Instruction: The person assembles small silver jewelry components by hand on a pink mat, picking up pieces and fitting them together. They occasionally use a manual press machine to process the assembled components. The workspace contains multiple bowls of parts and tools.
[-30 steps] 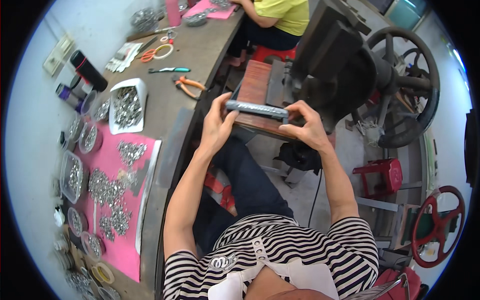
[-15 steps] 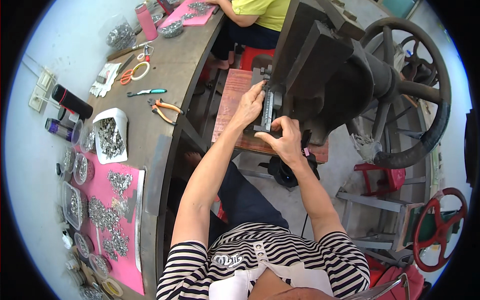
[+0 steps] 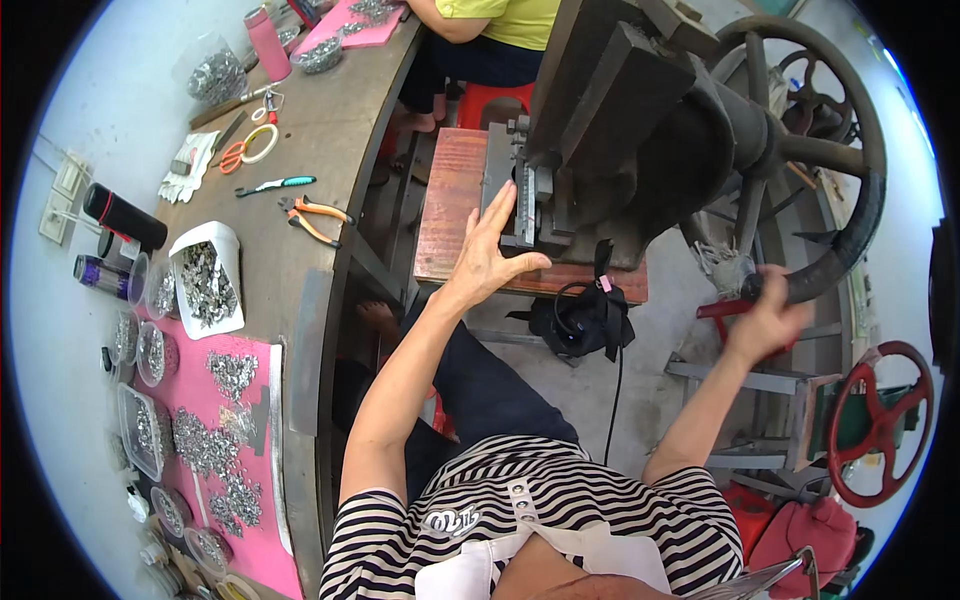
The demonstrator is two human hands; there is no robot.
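Observation:
My left hand (image 3: 488, 252) lies with fingers stretched and thumb apart at the near left side of a narrow metal fixture (image 3: 526, 215) with a bright strip on it. Its fingertips rest at the fixture's left edge. The fixture sits at the base of a dark cast-iron hand press (image 3: 640, 150) on a reddish wooden board (image 3: 448, 200). Over to the right, my right hand (image 3: 768, 322) is smeared by motion beside the lower rim of the press's large black handwheel (image 3: 872, 215). Whether its fingers grip the wheel does not show.
A bench (image 3: 330, 120) on the left holds orange-handled pliers (image 3: 315, 220), scissors (image 3: 232, 156), a white tub (image 3: 232, 318) of metal pieces and a pink mat (image 3: 262, 520). Another person in a yellow top (image 3: 520, 25) sits ahead. A red handwheel (image 3: 872, 425) stands at right.
My right hand has left the fixture and swung right to the large handwheel. My left hand has slid slightly nearer and spread its thumb. The whole view has shifted a little.

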